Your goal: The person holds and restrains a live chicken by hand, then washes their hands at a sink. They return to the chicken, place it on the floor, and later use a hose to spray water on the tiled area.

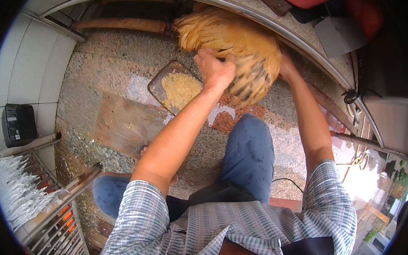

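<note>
A chicken with golden-buff feathers [244,42] is at the top centre, under the rim of a raised surface; its lower feathers are blurred. My left hand [216,65] is at the near left side of the bird, its fingers bent against the feathers; whether it grips them I cannot tell. On the bird's right side, my right hand [285,64] is mostly hidden behind the feathers and the rim, so its fingers do not show. A dark shallow tray [154,86] holding yellowish meal lies on the stone floor, just left of my left forearm.
A curved metal rail [232,6] edges the raised surface above the bird. Barred metal cages [57,234] stand at the lower left, a stack of whitish material [17,193] on top. A black box [19,126] is near the tiled wall. A thin black cable [288,180] lies right of my knee.
</note>
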`<state>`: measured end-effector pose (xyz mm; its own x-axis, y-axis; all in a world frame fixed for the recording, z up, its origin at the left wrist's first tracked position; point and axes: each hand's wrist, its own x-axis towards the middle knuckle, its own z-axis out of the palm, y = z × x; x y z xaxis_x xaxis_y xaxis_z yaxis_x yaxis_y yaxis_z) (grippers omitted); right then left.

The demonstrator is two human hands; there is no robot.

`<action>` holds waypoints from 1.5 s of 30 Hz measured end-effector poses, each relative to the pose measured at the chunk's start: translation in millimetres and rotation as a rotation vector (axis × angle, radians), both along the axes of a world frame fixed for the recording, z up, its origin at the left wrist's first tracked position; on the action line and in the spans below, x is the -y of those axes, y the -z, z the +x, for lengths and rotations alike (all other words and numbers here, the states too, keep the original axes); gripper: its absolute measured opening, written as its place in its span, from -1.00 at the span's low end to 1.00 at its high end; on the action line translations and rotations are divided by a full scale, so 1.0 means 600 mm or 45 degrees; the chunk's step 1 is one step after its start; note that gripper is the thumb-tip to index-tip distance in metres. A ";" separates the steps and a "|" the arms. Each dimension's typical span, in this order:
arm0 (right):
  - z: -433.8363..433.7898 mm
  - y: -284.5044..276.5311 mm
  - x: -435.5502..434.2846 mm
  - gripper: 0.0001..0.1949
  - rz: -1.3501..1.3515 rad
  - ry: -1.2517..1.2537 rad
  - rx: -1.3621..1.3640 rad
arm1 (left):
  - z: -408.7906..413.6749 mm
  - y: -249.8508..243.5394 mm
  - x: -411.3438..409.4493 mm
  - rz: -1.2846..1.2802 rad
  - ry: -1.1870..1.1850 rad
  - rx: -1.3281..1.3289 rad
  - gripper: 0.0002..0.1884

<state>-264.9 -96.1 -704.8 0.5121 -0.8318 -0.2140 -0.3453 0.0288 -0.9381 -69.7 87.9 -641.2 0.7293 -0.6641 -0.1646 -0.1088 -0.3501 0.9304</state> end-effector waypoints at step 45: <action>0.033 -0.013 0.009 -0.44 -1.066 -0.309 -0.637 | -0.019 -0.053 0.031 -0.419 0.355 -0.417 -0.52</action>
<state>-245.0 -101.4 -697.2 0.6989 -0.6981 0.1554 -0.6143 -0.6972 -0.3695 -81.2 69.4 -609.6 0.4634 -0.8800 -0.1043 0.1582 -0.0337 0.9868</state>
